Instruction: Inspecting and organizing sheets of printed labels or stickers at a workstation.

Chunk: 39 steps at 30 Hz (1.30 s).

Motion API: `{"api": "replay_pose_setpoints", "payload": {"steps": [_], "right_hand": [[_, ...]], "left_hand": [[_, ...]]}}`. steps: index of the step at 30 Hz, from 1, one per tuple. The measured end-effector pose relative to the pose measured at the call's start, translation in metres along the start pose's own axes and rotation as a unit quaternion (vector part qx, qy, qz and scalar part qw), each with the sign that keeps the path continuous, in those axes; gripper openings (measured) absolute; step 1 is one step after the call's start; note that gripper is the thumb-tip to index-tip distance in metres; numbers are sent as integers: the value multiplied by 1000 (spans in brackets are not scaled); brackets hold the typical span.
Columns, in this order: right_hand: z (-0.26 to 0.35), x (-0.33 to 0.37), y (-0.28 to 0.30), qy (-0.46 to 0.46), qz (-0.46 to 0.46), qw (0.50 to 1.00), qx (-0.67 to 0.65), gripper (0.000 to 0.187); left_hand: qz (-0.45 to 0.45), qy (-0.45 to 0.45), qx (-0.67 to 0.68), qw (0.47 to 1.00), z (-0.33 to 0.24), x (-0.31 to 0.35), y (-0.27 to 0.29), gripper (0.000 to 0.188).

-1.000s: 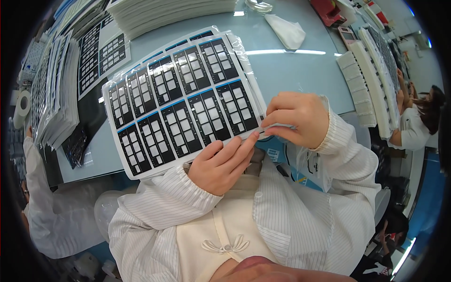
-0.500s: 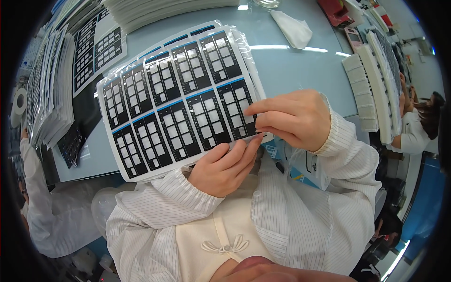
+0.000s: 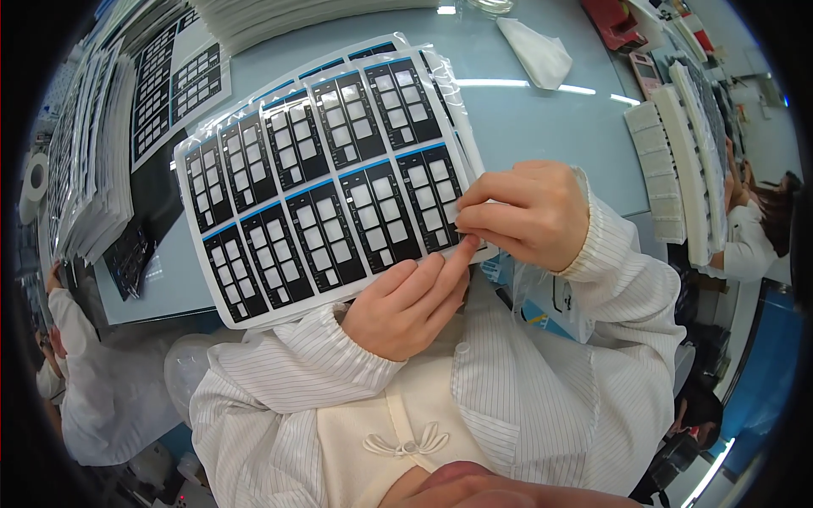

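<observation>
- The worktop (image 3: 517,127) is smooth and glossy, a pale blue-green surface with streaks of light reflected in it.
- A soft white cloth (image 3: 538,55) lies on it in a rough wedge, well apart from me.
- A thick, flat-sided stack of white sheets (image 3: 313,21) stands at the far side; on my left, a taller pile of sheets (image 3: 93,169) has uneven, rippling edges.
- A crinkled, shiny black packet (image 3: 127,262) lies below that pile, and a white roll (image 3: 34,182) with a round hollow core is at the far left.
- My sleeves (image 3: 292,364) are white cloth with thin dark stripes, gathered into ribbed cuffs.
- The panel sheet (image 3: 326,207) lies in front of me at the near edge of the worktop, tilted, over similar sheets whose edges and clear, glinting film peek out behind it.
- It is rectangular and white-bordered, with two rows of five black panels, each topped by a blue strip and set with pale squares.
- My left hand (image 3: 406,309) lies over its near edge, fingers together; I cannot tell whether the thumb pinches from below.
- My right hand (image 3: 533,216) bends its fingertips onto the near right corner, almost meeting the left ones; its grip is hidden.
</observation>
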State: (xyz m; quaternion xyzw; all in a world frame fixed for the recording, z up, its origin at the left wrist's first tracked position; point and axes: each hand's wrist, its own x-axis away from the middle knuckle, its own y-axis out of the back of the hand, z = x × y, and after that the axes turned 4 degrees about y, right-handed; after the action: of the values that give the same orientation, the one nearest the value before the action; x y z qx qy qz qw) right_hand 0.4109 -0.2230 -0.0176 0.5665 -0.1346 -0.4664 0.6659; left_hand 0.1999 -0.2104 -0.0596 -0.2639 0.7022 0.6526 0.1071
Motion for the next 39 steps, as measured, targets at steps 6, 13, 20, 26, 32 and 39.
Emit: {"api": "replay_pose_setpoints", "payload": {"steps": [6,13,20,26,32,39], "right_hand": [[-1,-3,3,-11,2,1000,-5,12],[-5,-14,-3,-20,-8,1000,21,14],[-39,-30,-1,-43,-218,973,65,13],[-27,-21,22,-35,-10,989,-140,22],[-8,-11,7,-49,71,993,-80,25],[-9,-19,-1,-53,50,992,-100,11]], "left_hand": [[31,-5,-47,998,1,-1,-2,18],[44,-1,-42,998,-1,-6,0,20],[43,13,1,999,0,-4,0,21],[24,7,-30,999,2,1,-1,20],[13,0,-11,1000,4,2,-5,24],[13,28,76,997,4,0,-4,21]]}}
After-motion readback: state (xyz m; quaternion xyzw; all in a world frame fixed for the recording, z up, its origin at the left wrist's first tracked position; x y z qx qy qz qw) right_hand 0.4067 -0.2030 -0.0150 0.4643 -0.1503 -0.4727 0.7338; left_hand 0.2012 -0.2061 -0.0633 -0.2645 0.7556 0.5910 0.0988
